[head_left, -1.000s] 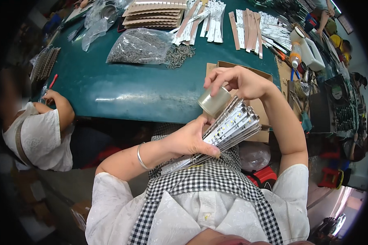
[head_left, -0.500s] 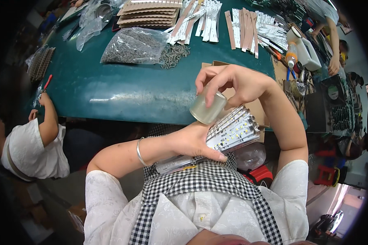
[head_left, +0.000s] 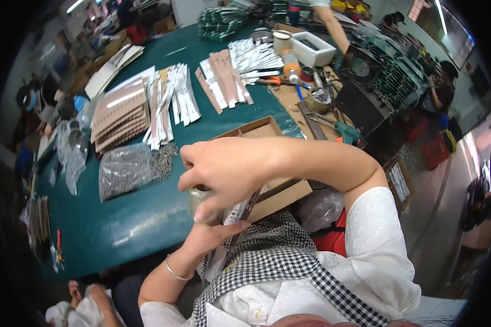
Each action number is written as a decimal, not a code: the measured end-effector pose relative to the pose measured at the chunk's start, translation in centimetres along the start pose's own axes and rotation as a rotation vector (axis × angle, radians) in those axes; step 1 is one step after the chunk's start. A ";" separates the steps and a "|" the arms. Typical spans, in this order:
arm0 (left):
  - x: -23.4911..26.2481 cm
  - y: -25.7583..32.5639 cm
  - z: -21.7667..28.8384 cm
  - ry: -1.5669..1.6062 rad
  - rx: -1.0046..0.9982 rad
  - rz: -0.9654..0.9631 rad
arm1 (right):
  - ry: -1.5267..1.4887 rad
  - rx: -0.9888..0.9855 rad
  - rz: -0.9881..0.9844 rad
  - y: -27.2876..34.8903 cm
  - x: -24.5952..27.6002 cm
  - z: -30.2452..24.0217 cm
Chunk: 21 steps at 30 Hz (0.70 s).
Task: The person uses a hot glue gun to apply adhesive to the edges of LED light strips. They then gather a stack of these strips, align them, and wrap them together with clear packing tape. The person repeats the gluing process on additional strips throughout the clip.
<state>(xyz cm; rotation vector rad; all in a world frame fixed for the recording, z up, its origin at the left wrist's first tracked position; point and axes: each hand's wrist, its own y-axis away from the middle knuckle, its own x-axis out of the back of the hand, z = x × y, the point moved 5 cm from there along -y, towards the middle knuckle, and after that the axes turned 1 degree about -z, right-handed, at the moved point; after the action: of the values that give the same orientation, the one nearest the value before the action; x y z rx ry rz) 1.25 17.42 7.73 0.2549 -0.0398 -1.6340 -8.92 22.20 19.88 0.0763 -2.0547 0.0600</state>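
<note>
1. Far left: green table (head_left: 147,218), stack of dark strips at its edge (head_left: 38,218), crumpled clear bags (head_left: 73,158) beyond. A co-worker's hands (head_left: 87,297) show at bottom left, apart from the person's own.
2. Left-centre: clear bag of small metal parts (head_left: 126,171), some spilled loose beside it; behind it brown perforated cards in a pile (head_left: 120,114) and white strips fanned out (head_left: 169,103).
3. Centre: left hand (head_left: 215,234), palm up, fingers curled around a bundle of long white strips (head_left: 237,215) held against the chest; firm hold, bundle tilted, only partly seen.
4. Right hand (head_left: 229,171) just above, fingers closed narrow around a roll of clear tape (head_left: 202,199), roll touching the bundle's upper end. Looks like wrapping is in hand; whether any turn of tape is already round the bundle can't be told, hand covers it. Many loose strips lie unbundled on the table, so plenty is left.
5. Right of hands: open cardboard tray (head_left: 267,131), partly under the forearm.
6. Further right: white tub (head_left: 313,49), orange-capped bottle (head_left: 290,62), hand tools, another person's arm (head_left: 333,27) reaching in at top.
</note>
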 end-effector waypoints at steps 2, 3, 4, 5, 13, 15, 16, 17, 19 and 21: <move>-0.1 -0.6 -0.9 -0.043 -0.015 0.017 | 0.270 -0.009 0.178 1.0 -0.5 -0.2; 0.0 -0.9 -1.1 -0.054 -0.024 0.015 | 0.340 0.000 0.246 1.2 -0.8 -0.3; 0.0 -1.1 -1.3 -0.062 -0.027 0.013 | 0.405 0.008 0.311 1.3 -1.3 -0.4; 0.3 -1.0 -1.8 -0.070 -0.026 0.019 | 0.466 0.022 0.375 1.2 -2.0 -0.6; 3.4 -1.1 -2.1 -0.677 -0.282 0.188 | 0.087 0.134 0.743 2.2 -3.1 -2.1; 3.4 -1.4 -1.2 -0.718 -0.287 0.208 | 0.195 0.173 0.737 2.8 -3.4 -3.6; 3.4 -1.3 -0.8 -0.714 -0.282 0.212 | 0.176 0.183 0.723 2.9 -3.4 -4.1; 3.5 -1.4 -0.7 -0.697 -0.272 0.221 | 0.157 0.192 0.708 2.8 -3.6 -4.2; 4.1 -1.3 -0.2 -0.657 -0.258 0.241 | -0.048 0.134 0.792 2.6 -3.1 -3.4; 4.5 -0.6 0.3 -0.572 -0.227 0.264 | -0.227 0.064 0.853 3.3 -2.3 -2.8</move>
<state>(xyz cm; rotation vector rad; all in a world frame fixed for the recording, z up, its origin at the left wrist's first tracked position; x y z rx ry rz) 0.32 12.96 7.24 -0.3827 -0.3077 -1.3877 -5.70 25.77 19.13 -0.7878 -2.1693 0.6669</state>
